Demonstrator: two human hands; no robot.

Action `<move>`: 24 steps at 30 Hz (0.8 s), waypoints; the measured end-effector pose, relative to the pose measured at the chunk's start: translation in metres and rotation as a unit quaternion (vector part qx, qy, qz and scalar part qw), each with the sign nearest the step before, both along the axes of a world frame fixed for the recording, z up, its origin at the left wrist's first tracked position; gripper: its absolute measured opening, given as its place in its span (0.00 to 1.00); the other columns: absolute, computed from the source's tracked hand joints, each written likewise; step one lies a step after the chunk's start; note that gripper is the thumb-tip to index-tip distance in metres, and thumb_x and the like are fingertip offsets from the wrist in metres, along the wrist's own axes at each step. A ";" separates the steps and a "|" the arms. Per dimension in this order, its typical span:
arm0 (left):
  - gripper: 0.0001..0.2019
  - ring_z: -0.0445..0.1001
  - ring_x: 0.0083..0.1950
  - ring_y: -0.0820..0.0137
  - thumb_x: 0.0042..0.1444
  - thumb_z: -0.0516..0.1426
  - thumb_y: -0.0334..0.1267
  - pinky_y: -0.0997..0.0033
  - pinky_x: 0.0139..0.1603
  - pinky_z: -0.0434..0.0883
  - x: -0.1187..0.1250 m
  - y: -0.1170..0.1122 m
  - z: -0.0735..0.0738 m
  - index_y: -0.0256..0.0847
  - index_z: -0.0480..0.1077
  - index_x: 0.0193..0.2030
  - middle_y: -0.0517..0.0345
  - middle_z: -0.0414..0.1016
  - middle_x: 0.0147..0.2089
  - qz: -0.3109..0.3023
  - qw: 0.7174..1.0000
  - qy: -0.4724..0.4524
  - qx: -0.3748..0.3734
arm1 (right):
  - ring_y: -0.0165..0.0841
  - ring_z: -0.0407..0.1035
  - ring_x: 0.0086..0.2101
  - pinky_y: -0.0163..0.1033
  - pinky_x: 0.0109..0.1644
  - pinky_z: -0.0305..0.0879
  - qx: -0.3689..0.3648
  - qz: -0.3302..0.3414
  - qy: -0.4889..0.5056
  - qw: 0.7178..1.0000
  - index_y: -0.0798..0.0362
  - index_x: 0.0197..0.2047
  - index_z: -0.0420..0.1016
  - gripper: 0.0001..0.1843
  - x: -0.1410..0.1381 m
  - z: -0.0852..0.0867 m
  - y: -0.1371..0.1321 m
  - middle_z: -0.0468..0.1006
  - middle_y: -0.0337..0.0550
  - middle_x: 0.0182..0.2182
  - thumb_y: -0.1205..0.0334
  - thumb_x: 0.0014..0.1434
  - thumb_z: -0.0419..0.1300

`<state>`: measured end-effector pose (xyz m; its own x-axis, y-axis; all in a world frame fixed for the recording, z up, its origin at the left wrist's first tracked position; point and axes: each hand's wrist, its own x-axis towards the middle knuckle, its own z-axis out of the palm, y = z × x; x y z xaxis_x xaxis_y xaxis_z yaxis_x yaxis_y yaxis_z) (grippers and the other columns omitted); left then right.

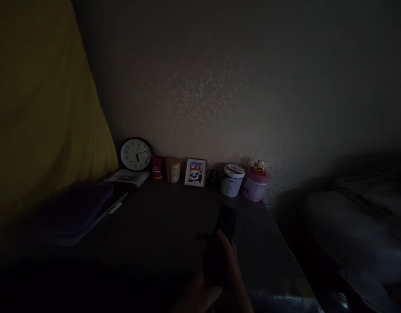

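The person's right hand (223, 270) comes up from the bottom edge of the view and is closed around a dark, oblong thing that looks like a remote (225, 222). It is held lengthwise, pointing away from the person, above the near middle of a dark table (161, 226). The thumb lies along the top of it and the other fingers curl underneath, though the dim light hides exactly how they sit. The left hand does not show. Judging by its slim shape and the easy one-handed hold, the remote is probably light and stiff, with a smooth shell that could slip in a loose grasp. The lower half, where the palm wraps it now, looks like the soundest place to hold it, leaving the far end free. Along the wall at the back of the table, well apart from the hand, stand a round clock (135, 154), a red tin (157, 167), a yellow jar (173, 169), a small picture frame (195, 172), a white tub (232, 180) and a pink jar (255, 184). A yellow cloth (40, 108) hangs at the left.
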<state>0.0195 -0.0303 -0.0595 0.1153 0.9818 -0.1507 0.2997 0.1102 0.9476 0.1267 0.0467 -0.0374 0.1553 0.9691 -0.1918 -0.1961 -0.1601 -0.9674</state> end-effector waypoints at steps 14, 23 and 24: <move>0.31 0.54 0.63 0.64 0.53 0.53 0.46 0.60 0.61 0.56 -0.008 0.015 0.015 0.43 0.48 0.62 0.49 0.52 0.64 0.018 0.998 0.039 0.048 | 0.42 0.71 0.39 0.38 0.37 0.69 -0.009 -0.021 -0.004 1.000 0.57 0.50 0.64 0.37 -0.005 -0.013 0.008 0.76 0.47 0.39 0.48 0.39 0.65; 0.35 0.45 0.66 0.68 0.51 0.51 0.37 0.63 0.64 0.50 -0.011 0.029 -0.010 0.40 0.41 0.65 0.53 0.44 0.67 0.002 0.965 0.219 0.145 | 0.46 0.63 0.49 0.46 0.50 0.61 0.120 -0.049 -0.301 0.945 0.56 0.55 0.63 0.38 0.018 -0.031 0.007 0.69 0.55 0.48 0.44 0.45 0.61; 0.35 0.45 0.66 0.68 0.51 0.50 0.35 0.63 0.64 0.50 -0.011 0.030 -0.010 0.39 0.40 0.65 0.52 0.44 0.67 -0.008 0.962 0.235 0.140 | 0.46 0.63 0.49 0.47 0.51 0.60 0.138 -0.049 -0.318 0.937 0.55 0.55 0.63 0.36 0.018 -0.032 0.006 0.67 0.54 0.49 0.45 0.46 0.60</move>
